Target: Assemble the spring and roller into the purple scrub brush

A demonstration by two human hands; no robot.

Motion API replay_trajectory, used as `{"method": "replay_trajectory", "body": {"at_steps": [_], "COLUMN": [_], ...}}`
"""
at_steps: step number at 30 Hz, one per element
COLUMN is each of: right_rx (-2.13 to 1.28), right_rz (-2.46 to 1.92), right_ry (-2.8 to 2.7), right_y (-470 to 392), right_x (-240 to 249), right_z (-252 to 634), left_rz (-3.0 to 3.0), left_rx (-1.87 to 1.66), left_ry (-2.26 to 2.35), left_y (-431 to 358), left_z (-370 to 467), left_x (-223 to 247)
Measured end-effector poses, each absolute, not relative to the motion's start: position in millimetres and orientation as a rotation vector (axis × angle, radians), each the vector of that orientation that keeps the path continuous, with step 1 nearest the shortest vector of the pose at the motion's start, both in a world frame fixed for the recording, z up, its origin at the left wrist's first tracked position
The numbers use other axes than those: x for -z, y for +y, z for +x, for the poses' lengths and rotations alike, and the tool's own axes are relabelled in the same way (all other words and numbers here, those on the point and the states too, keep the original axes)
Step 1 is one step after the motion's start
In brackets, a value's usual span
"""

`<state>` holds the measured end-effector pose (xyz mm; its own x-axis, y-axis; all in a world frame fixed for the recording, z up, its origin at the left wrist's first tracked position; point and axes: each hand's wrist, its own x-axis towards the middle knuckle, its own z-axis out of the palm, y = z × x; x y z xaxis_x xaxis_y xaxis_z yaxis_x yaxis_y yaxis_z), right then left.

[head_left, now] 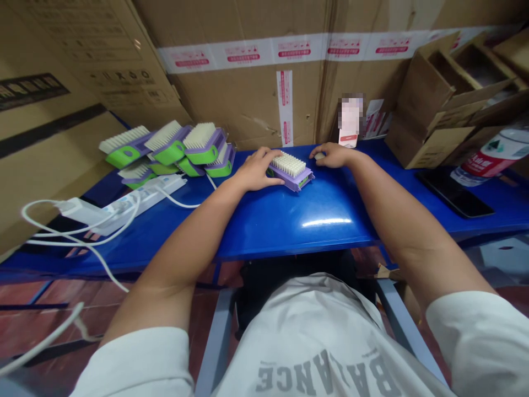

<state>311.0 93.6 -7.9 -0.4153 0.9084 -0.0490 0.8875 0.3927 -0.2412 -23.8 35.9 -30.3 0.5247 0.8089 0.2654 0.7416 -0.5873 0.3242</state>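
Gripping a purple brush (292,172) on the blue surface (268,220), the left hand (260,170) hides its left end. Set apart, the right hand (334,156) curls over a pale item (319,156), mostly covered; whether it is gripped is unclear. Pixelation masks an upright pinkish panel (349,124). Stacked brushes (165,143) and a cable-strewn power strip (142,203) crowd the left; the frame crops a bottle (491,154) at right.
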Motion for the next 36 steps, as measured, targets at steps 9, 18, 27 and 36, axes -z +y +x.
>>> {"method": "replay_trajectory", "body": {"at_steps": [9, 18, 27, 36], "right_rx": [-0.388, -0.456, -0.585, -0.669], "right_rz": [-1.708, -1.627, -1.658, -1.655], "right_ry": [-2.628, -2.391, -2.358, -2.387], "right_y": [91, 82, 64, 62], "right_x": [-2, 14, 6, 2], "right_z": [296, 314, 327, 336], "left_rz": [2.567, 2.494, 2.254, 2.223], "left_rx": [-0.675, -0.658, -0.763, -0.608], "left_ry": [1.275, 1.381, 1.350, 1.374], "left_y": [38, 35, 44, 47], "left_z": [-21, -19, -28, -36], "left_x": [29, 30, 37, 34]}}
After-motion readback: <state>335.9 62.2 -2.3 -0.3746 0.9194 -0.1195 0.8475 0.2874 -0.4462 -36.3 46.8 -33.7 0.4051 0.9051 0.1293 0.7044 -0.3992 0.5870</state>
